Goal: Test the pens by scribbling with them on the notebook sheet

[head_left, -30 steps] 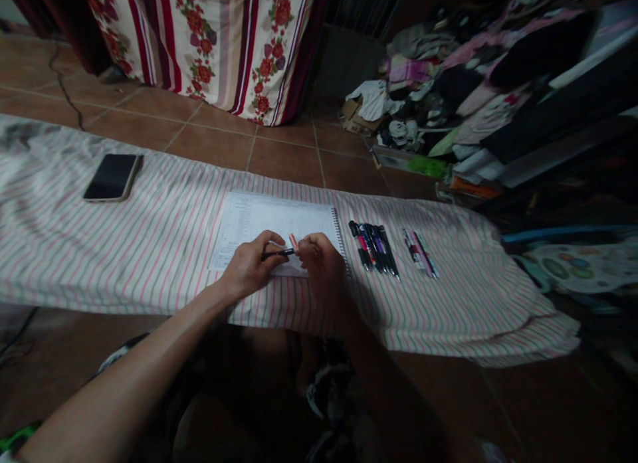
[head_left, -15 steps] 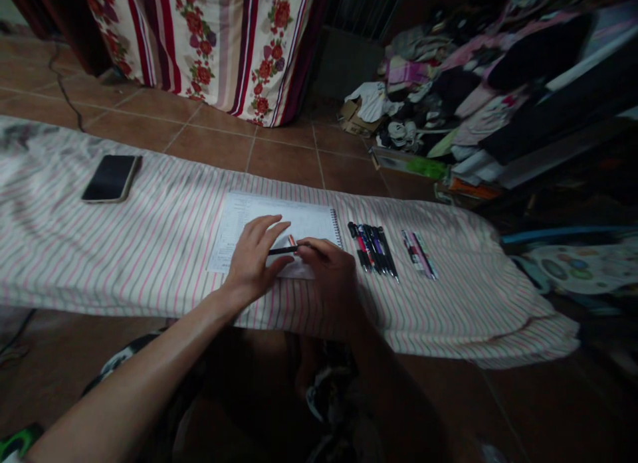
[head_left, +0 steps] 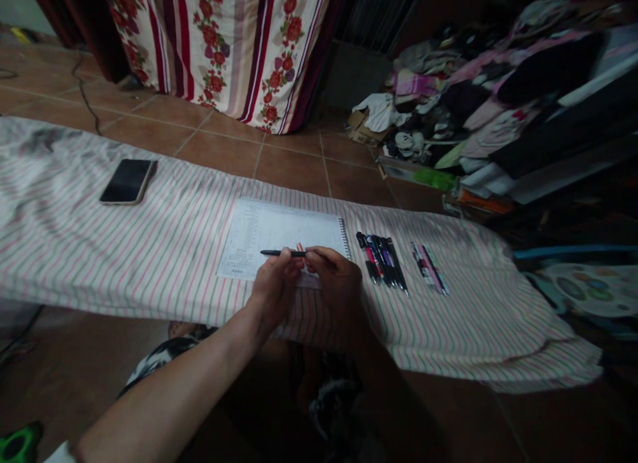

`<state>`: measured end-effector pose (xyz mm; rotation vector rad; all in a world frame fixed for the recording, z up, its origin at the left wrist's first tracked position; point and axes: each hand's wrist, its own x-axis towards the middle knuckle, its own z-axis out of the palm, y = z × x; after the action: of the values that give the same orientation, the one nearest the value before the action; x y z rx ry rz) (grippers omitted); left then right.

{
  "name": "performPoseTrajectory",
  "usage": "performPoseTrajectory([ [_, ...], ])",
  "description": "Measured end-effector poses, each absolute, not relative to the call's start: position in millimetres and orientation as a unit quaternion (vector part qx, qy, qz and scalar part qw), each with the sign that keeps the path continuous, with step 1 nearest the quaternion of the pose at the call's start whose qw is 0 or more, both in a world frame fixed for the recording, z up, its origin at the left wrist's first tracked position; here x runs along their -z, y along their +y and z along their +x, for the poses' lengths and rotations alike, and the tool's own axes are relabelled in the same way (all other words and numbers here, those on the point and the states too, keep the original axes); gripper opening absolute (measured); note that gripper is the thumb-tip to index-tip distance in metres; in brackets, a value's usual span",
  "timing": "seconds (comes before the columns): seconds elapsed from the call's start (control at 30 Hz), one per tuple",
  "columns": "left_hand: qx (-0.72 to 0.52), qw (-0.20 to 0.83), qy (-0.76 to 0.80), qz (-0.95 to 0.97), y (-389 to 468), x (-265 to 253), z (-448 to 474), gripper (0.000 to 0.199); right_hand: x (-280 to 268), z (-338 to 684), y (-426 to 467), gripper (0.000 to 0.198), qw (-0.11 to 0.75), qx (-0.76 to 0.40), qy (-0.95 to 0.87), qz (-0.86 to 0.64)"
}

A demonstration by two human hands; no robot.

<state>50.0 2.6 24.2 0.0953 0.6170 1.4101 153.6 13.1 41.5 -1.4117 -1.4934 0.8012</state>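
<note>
Black pen (head_left: 282, 253) is being pinched level between left hand (head_left: 273, 285) and right hand (head_left: 335, 281) fingers above notebook (head_left: 279, 234), apparently for inspection.

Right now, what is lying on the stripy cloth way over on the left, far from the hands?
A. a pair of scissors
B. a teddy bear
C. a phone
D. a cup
C: a dark, flat phone lies alone on the striped cloth, well to the left of the notebook where the left hand and right hand hold a black pen.
</note>
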Motion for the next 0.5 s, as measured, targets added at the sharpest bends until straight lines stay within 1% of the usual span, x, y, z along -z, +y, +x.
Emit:
performPoseTrajectory([
  [0.13, -0.630, 0.714, 0.306, 0.010, 8.5, -27.1, 43.8, 0.023, -39.4, 156.6, 15.8, 0.033, 0.447, -0.381, -0.596, -0.548],
  [0.2, -0.626, 0.707, 0.329, -0.005, 10.0, -29.4, 40.9, 0.026, -40.2, 157.6, 16.2, 0.033, 0.451, -0.395, -0.592, -0.538],
  [0.33, -0.621, 0.702, 0.348, 0.007, 11.1, -33.5, 37.1, 0.030, -43.5, 157.0, 14.7, 0.017, 0.446, -0.336, -0.619, -0.553],
  [0.43, -0.614, 0.709, 0.347, 0.024, 10.7, -34.8, 36.3, 0.029, -46.7, 156.3, 13.4, 0.012, 0.434, -0.285, -0.642, -0.564],
  [0.5, -0.611, 0.712, 0.345, 0.029, 10.3, -35.1, 36.5, 0.028, -48.3, 156.6, 12.9, 0.012, 0.432, -0.273, -0.645, -0.568],
])
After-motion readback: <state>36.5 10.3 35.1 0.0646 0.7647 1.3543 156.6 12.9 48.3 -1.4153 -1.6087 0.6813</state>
